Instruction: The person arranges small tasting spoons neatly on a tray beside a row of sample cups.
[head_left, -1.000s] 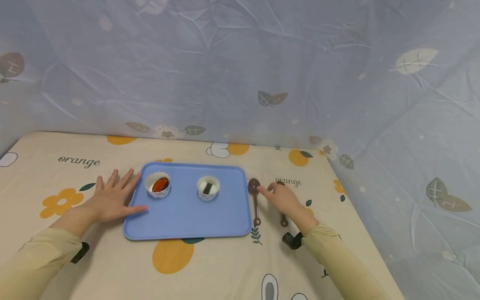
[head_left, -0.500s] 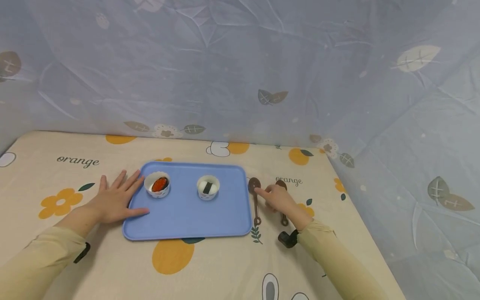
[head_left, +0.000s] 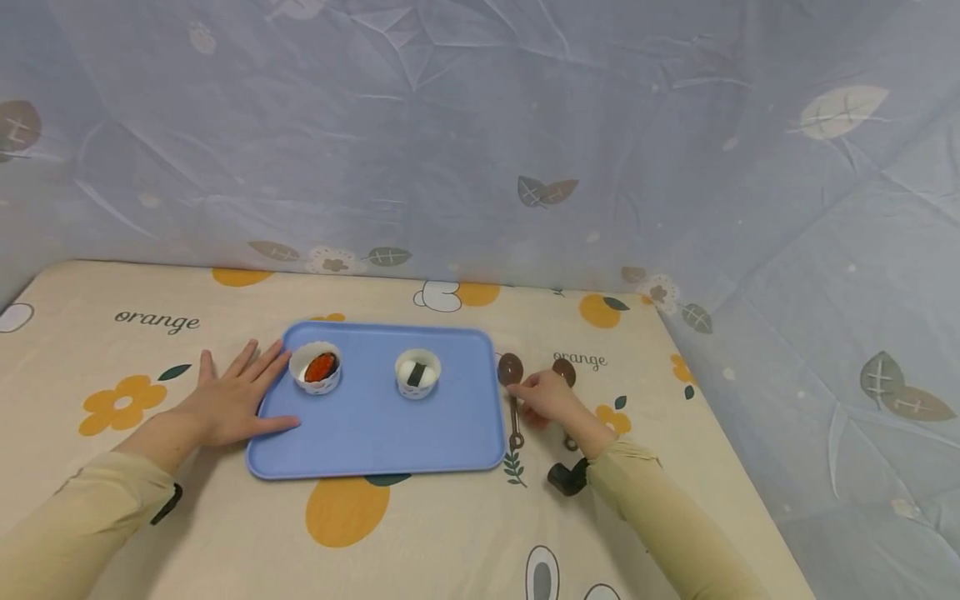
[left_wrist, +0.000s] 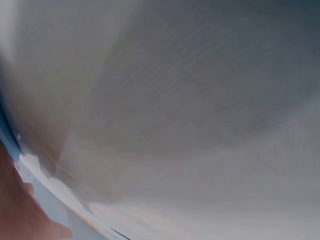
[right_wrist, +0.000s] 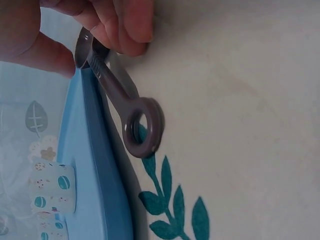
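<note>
My right hand [head_left: 551, 397] is at the neck of a brown plastic spoon [head_left: 511, 367] beside the tray's right edge. In the right wrist view, the thumb and curled fingers [right_wrist: 131, 37] lie on either side of the spoon, with a gap between them; its ring-ended handle [right_wrist: 115, 92] rests on the cloth. Under that hand lies a second brown spoon [head_left: 564, 372], its handle partly covered. My left hand [head_left: 227, 408] spreads its fingers over the left rim of a blue tray [head_left: 360, 437].
On the tray stand a white paper cup [head_left: 302, 358] with orange-topped sushi [head_left: 320, 367] and another cup [head_left: 416, 392] with a white rice piece [head_left: 427, 375] banded in black. A patterned cloth [head_left: 450, 533] covers the table; a grey-blue sheet [head_left: 465, 133] hangs behind.
My right hand has shifted slightly left and down, from above the spoon's bowl to its neck. The left hand has slid a little further over the tray's edge. The spoons have not moved.
</note>
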